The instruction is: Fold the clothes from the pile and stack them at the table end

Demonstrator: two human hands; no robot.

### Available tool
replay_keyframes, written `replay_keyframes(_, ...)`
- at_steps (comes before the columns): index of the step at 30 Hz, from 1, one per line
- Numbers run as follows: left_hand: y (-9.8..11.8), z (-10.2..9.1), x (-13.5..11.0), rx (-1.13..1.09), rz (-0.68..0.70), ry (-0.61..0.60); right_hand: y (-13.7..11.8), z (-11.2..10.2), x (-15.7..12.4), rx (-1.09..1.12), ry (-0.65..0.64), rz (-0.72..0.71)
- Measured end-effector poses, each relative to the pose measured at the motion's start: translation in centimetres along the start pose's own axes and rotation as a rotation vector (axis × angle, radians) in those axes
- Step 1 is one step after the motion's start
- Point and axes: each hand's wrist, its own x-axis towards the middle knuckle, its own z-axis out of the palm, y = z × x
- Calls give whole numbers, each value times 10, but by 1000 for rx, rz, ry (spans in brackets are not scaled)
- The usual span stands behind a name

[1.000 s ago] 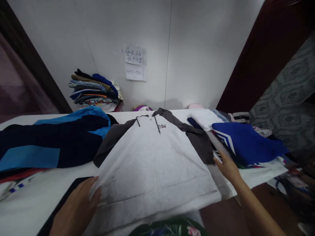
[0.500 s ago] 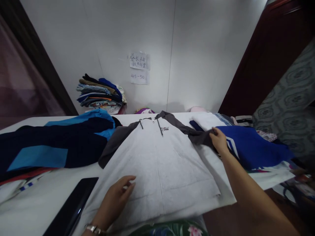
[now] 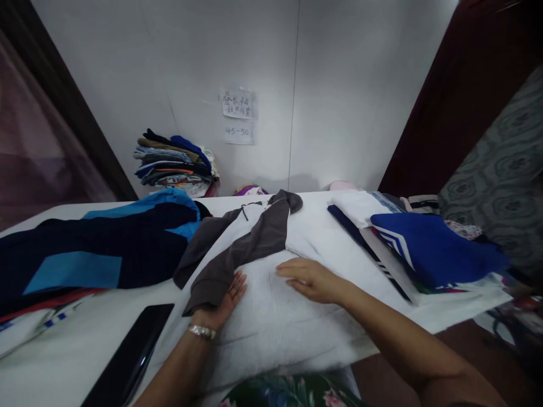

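Observation:
A white jacket (image 3: 275,305) with dark grey sleeves lies spread in front of me, its collar end toward the wall. Its right-side grey sleeve (image 3: 258,234) is folded across the chest and slants down to the left, covering part of the front. The other grey sleeve (image 3: 203,240) shows at the left side beneath it. At the folded sleeve's cuff, my left hand (image 3: 229,302) is partly covered by the fabric, fingers extended and apart. My right hand (image 3: 311,280) hovers over or rests on the white front, fingers stretched out and holding nothing.
A black glossy flat object (image 3: 131,350) lies left of the jacket on the white table (image 3: 85,333). Navy and light-blue clothing (image 3: 139,243) covers the left side. Blue folded clothing (image 3: 432,246) lies right. A stack of folded clothes (image 3: 176,161) stands by the wall.
The right-side grey sleeve has been brought over the jacket's front to the left. My right hand has let go of it and moved left; my left hand has moved slightly right, to the cuff.

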Motion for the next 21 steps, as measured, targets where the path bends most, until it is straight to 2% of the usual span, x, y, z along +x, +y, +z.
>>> replay_keyframes(2, -12, -6, -1, -488, -163, 11, 28, -5, -43, -28, 100, 343)
replay_keyframes(4, -20, -6, -1, -757, -261, 19, 50, -9, -84, -87, 147, 630)
replay_keyframes(7, -21, 4, 2, -817, -286, -15, 64, -5, -135, -62, 185, 953)
replay_keyframes(9, -15, 14, 7, -758, -274, -48, 61, 1, -158, 30, 208, 1065)
replay_keyframes(11, -5, 23, 15, -620, -220, -70, 54, 6, -174, 109, 255, 1110)
replay_keyframes(15, 8, 35, 40, 34, -18, 20, 38, 5, -185, 209, 344, 1159)
replay_keyframes(17, 5, 38, 55, 353, 72, 41, 30, 2, -184, 267, 387, 1167)
replay_keyframes(21, -15, 46, 85, 860, 287, -73, 13, -3, -174, 392, 458, 1099)
